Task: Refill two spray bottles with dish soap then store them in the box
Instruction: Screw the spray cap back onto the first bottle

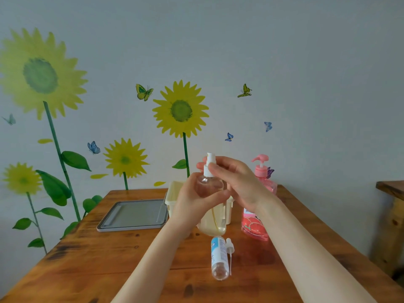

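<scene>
Wooden table point(105, 263), on which a flat grey tray point(131, 228) is laid far left. Sunflower decals point(181, 110) and butterfly decals point(143, 92) are seen on the wall point(306, 62); other wooden furniture point(391, 189) is cropped at right.

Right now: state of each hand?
Left hand: closed, holding the spray bottle by its body.
Right hand: closed, fingertips pinching the white spray cap on that bottle.

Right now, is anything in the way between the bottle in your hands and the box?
Nothing visible is. The left hand holds the spray bottle, the right hand pinches its cap, and the box stands behind it with its top looking open. The gray lid lies beside the box; the pink soap bottle stands to the right.
</scene>
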